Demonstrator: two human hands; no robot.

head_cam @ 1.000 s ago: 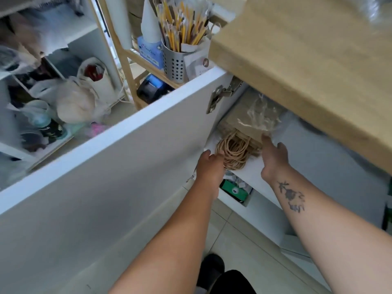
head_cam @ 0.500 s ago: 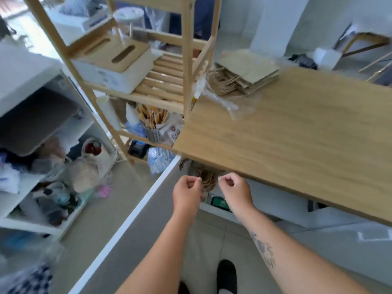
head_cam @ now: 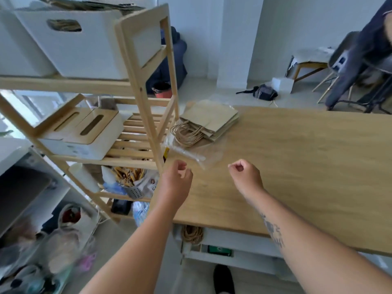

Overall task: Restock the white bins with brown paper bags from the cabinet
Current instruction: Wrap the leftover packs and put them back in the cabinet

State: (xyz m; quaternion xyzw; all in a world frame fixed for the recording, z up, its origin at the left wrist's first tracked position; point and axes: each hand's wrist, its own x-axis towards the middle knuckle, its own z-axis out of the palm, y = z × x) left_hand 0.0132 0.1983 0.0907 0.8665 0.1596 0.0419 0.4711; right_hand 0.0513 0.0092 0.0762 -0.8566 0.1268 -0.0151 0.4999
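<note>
On the table point(head_cam: 297, 166), brown paper bags point(head_cam: 212, 117) point handles point(head_cam: 187, 134) near-left.

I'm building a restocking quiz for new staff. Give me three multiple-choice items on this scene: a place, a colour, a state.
1. Where is the stack of paper bags? A on the floor; B on the wooden table; C on a chair.
2. What colour is the top-shelf bin? A white; B red; C black.
3. How do the bags lie? A upright; B crumpled; C flat.
Answers: B, the stack rests on the tabletop's corner; A, its walls are white; C, they are piled flat in one stack.
</note>
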